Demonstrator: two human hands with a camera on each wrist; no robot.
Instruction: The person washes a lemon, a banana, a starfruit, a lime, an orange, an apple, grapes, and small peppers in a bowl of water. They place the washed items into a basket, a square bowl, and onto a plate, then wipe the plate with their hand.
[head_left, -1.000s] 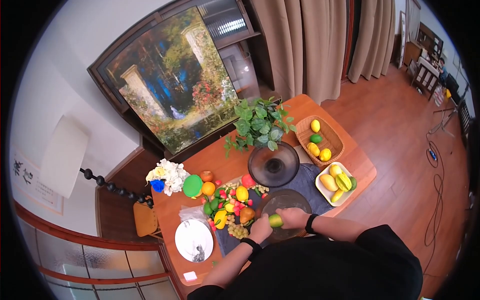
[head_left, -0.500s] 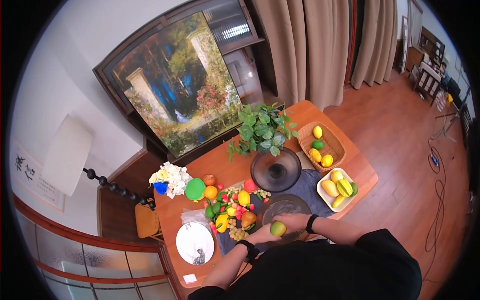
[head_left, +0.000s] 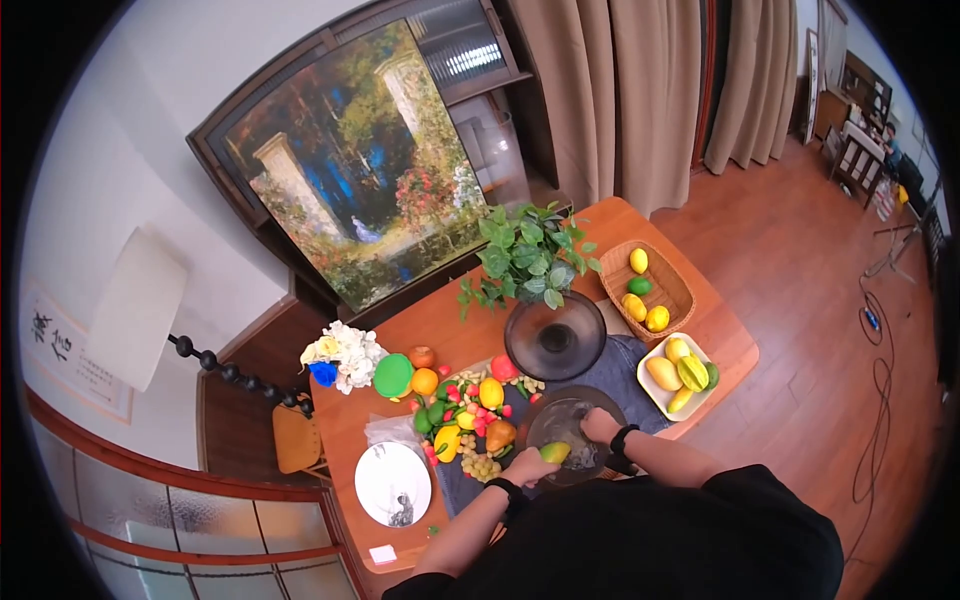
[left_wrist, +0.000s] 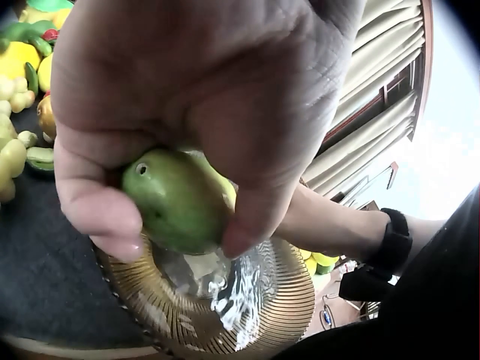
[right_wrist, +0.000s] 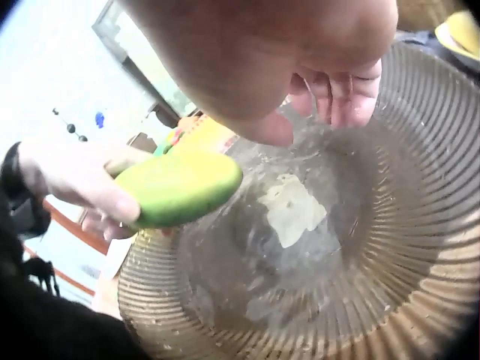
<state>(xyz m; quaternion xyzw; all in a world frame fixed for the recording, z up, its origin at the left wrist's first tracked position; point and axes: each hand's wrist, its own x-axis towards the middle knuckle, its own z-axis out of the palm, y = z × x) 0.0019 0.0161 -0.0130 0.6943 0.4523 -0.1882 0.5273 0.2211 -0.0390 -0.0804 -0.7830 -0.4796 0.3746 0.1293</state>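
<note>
On the clock face of the head view, centred on the water-filled bowl (head_left: pixel 612 405), the wooden table (head_left: pixel 610 220) reaches out all round you. The bowl is right in front of you, with the dark, wide-rimmed dish (head_left: pixel 530 360) at 12 o'clock. The wicker basket (head_left: pixel 672 280) lies at 1 o'clock, the pale tray (head_left: pixel 655 395) of yellow and green fruit at 2 o'clock, and the white plate (head_left: pixel 380 480) between 8 and 9.

Your left hand (head_left: pixel 530 467) is at about 8 o'clock, and it pinches the green-and-yellow fruit (head_left: pixel 557 453) between thumb and fingers, narrowed to the fruit's width. That fruit is above the bowl's 7 o'clock side, clear of the water. Your right hand (head_left: pixel 600 426) is over the 2-to-3 o'clock side, its fingers loosely bent, with nothing held.

What has just changed is at your right hand: a second ago both hands are on the fruit, and now only your left is. So the fruit depends on your left grip alone, while your right is free; being wet, it probably slips easily.
</note>
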